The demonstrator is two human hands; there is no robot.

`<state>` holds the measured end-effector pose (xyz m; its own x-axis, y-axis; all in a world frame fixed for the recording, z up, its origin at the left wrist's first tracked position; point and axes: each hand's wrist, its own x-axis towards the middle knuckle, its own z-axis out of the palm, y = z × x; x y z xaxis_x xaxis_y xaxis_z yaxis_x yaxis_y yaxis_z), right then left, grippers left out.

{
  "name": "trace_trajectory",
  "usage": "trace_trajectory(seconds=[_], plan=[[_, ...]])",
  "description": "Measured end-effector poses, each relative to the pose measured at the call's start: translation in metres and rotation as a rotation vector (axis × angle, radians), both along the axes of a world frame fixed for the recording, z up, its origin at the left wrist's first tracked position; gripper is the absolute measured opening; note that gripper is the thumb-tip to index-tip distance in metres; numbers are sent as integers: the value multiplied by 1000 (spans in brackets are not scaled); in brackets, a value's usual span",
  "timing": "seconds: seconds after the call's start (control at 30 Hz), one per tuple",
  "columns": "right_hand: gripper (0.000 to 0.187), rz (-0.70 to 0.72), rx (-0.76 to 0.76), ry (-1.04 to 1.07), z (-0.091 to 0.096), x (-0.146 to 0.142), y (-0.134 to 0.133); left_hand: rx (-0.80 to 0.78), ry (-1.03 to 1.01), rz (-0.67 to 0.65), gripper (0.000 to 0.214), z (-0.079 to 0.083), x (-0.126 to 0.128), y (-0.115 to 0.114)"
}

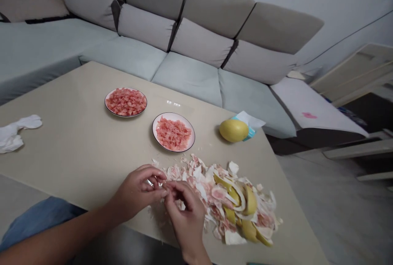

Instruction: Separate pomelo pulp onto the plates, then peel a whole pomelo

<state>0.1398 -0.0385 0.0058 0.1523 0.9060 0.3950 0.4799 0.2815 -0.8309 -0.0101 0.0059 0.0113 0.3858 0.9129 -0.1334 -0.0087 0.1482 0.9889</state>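
My left hand and my right hand meet above the table's near edge, fingertips pinched together. Whatever sits between the fingers is too small and hidden to make out. Right beside them spreads a heap of pomelo peel, with yellow rind, white pith and pinkish membrane scraps. Beyond my hands stands a dark-rimmed white plate of pink pomelo pulp. A second plate, farther back and to the left, is covered with more pomelo pulp.
A whole yellow pomelo lies at the back right against a blue and white tissue pack. Crumpled white tissue rests at the far left of the beige table. A grey sofa runs along the table's far side.
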Motion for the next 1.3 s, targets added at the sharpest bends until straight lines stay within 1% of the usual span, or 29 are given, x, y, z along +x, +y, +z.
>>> trace_trajectory(seconds=[0.1,0.2,0.37,0.47,0.53,0.6,0.67,0.7,0.73,0.8,0.87,0.97,1.03,1.13,1.3], plan=[[20,24,38,-48,-2,0,0,22,-6,-24,14,2,-2,2],[16,31,25,-39,-1,0,0,44,35,-38,13,4,-4,4],[12,18,-43,-17,0,-1,-1,277,297,-39,13,5,-8,2],[12,27,-66,-15,-1,-2,0,330,349,-29,13,5,-7,2],[9,20,-92,18,-1,-3,1,282,327,-4,11,5,-5,2],[6,11,-148,89,0,-4,2,141,246,9,11,6,-3,4],[8,12,-213,172,1,-4,3,-21,132,16,16,6,-1,5],[8,11,-231,201,2,-4,3,-69,91,18,17,6,-1,5],[9,13,-234,213,2,-4,4,-83,70,22,17,6,0,5],[12,17,-213,204,2,-3,4,-42,77,36,15,4,0,3],[10,26,-218,204,3,-3,4,-19,71,33,14,3,0,2],[11,51,-298,295,3,-2,3,-100,-28,29,15,3,2,2],[11,62,-311,342,3,-2,3,-170,-85,31,19,4,3,4],[9,50,-256,328,1,-1,3,-229,-130,31,25,3,3,6],[9,12,-188,296,-2,-1,2,-253,-166,19,28,0,2,6]])
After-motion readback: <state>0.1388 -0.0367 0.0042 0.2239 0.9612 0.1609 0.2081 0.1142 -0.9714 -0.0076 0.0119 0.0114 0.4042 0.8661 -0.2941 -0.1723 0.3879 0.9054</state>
